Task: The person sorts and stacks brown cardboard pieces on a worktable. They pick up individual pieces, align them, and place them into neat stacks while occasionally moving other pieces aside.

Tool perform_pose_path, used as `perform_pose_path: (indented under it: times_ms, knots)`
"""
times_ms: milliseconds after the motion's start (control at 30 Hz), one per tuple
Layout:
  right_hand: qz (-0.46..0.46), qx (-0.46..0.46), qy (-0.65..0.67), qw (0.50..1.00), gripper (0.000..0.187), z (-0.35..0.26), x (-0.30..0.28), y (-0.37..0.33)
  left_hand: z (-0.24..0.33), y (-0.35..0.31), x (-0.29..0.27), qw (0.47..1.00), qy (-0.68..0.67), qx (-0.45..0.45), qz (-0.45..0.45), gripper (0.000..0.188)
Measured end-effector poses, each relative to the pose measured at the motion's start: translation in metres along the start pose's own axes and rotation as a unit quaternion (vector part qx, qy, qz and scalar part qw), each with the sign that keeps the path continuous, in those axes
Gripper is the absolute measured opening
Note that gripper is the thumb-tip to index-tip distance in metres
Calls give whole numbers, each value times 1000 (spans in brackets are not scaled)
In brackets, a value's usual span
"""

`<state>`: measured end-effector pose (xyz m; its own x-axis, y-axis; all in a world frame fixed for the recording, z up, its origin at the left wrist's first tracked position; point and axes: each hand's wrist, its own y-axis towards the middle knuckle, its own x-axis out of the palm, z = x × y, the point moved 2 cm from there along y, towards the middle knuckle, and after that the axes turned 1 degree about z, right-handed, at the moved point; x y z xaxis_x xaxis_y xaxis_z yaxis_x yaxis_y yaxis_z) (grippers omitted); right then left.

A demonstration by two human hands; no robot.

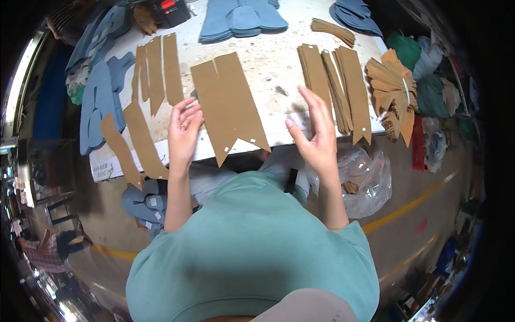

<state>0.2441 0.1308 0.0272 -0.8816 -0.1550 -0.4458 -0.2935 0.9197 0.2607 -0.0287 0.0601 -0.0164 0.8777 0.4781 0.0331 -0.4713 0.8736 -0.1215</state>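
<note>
Two long brown cut panels (229, 102) lie side by side at the middle of the white table, their slanted lower ends overhanging the near edge and bearing small white labels. My left hand (184, 131) is beside their left edge, fingers loosely bent and apart from the thumb, holding nothing. On the other side, my right hand (317, 129) is spread with nothing in it, between the panels and a stack of brown strips (315, 72). More stacked brown strips (354, 91) lie to its right. Several single brown strips (142, 137) are laid out left of my left hand.
Blue-grey cut pieces are piled at the far middle (244, 21), far right (354, 16) and left (96, 107) of the table (273, 115). A tied brown bundle (394, 91) sits at the right edge. Below hangs a clear plastic bag (370, 188). A black box (171, 12) stands far left.
</note>
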Motion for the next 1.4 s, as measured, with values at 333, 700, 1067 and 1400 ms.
perform_pose_path:
  times_ms: [333,700,1067,1400]
  knots:
    - [-100,144,297,939,57,16,80,22,-8,-37,8,986,-114,-100,-76,56]
    - [-124,256,450,847,48,11,83,28,-7,-50,1,971,-172,-153,-70,50]
    - [-196,122,263,937,45,-6,112,4,-9,-51,3,959,-204,-179,-78,42]
    - [-179,99,240,949,43,-1,104,22,-3,-56,16,948,-180,-210,-155,42]
